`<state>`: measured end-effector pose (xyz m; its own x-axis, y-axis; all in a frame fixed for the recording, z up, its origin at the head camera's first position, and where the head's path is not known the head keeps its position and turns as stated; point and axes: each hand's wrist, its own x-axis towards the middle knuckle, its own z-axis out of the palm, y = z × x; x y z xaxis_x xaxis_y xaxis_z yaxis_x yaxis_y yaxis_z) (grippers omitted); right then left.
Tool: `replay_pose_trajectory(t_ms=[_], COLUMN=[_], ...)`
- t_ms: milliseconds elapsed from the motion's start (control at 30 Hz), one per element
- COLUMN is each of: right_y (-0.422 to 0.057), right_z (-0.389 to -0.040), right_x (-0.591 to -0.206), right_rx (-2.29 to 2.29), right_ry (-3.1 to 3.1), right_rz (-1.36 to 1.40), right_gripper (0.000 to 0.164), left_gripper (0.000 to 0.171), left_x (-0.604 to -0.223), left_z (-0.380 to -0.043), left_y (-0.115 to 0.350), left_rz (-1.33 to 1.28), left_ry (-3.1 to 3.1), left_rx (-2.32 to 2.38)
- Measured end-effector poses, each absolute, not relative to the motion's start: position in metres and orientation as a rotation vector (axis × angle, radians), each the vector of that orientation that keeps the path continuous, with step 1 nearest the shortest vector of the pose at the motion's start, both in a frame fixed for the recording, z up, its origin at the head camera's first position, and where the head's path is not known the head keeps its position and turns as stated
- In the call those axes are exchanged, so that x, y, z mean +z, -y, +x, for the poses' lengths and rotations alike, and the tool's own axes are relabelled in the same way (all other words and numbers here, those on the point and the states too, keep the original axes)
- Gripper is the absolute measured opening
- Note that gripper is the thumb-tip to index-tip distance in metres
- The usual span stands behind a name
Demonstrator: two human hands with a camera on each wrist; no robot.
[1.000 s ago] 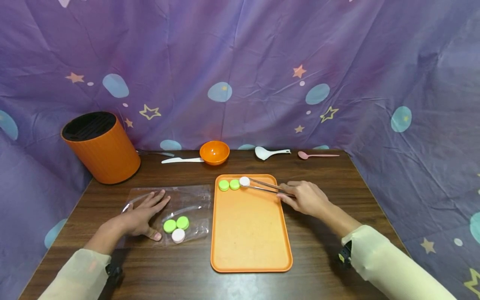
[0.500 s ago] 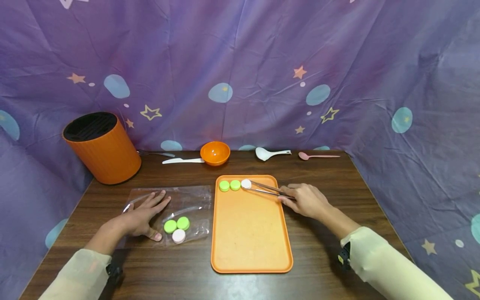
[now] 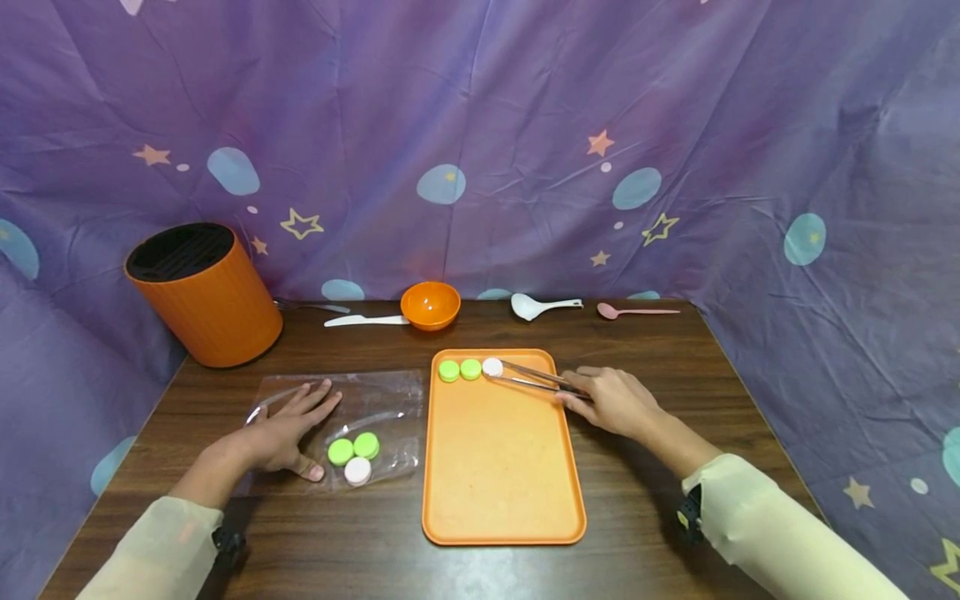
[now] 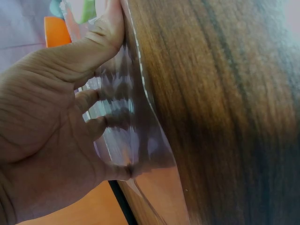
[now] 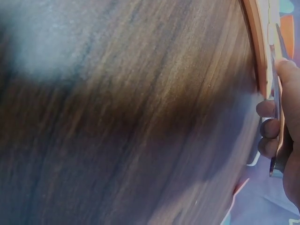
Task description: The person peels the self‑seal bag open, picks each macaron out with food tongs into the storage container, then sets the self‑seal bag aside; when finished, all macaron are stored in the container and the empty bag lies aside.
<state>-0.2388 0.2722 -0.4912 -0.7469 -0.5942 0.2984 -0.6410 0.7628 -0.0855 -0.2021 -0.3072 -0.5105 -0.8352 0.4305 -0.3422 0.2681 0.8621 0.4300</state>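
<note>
My right hand (image 3: pixel 615 402) holds metal tongs (image 3: pixel 525 383) at the tray's right edge, the thumb and fingers around their arms. Their tips are spread at either side of a white macaron-like disc (image 3: pixel 492 367) on the orange tray (image 3: pixel 502 475). Left of it, two green discs (image 3: pixel 470 369) continue the row along the far rim. My left hand (image 3: pixel 288 433) rests with spread fingers on a clear plastic bag (image 3: pixel 386 400), whose film (image 4: pixel 145 136) shows under the fingers in the left wrist view. Two more green discs (image 3: pixel 366 445) and a white one (image 3: pixel 357 472) lie at the bag.
An orange knife block (image 3: pixel 217 308) stands at the back left. Along the table's back edge are a fork (image 3: pixel 315 307), a white knife (image 3: pixel 363 320), an orange bowl (image 3: pixel 431 307), a white ladle (image 3: pixel 528 307) and a pink spoon (image 3: pixel 611 312). A purple curtain hangs behind.
The white disc has shifted slightly right on the tray, away from its green neighbour, and the tong tips with it. My left hand and the bag have stayed put.
</note>
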Motion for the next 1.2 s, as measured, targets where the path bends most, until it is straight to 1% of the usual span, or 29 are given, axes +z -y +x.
replay_pose_trajectory(t_ms=[200, 433, 667, 867, 1200], right_y=[-0.273, -0.262, -0.240, -0.216, -0.175], right_z=[-0.237, -0.238, -0.235, -0.229, -0.221], right_x=[-0.484, -0.475, -0.465, -0.460, -0.465], right_rx=[0.261, 0.263, 0.241, 0.224, 0.199], right_ry=[2.720, 2.611, 2.558, 2.523, 2.453], right_rz=[0.959, 1.021, 1.090, 1.177, 1.362], right_gripper=[0.038, 0.033, 0.029, 0.033, 0.032], left_gripper=[0.143, 0.139, 0.135, 0.137, 0.139], left_x=[-0.510, -0.508, -0.502, -0.501, -0.507], left_z=[-0.202, -0.203, -0.201, -0.200, -0.204], left_y=[0.307, 0.306, 0.302, 0.302, 0.307], left_rz=[0.508, 0.505, 0.477, 0.479, 0.507], left_ry=[-2.594, -2.596, -2.571, -2.564, -2.566], left_rx=[0.518, 0.513, 0.503, 0.502, 0.526])
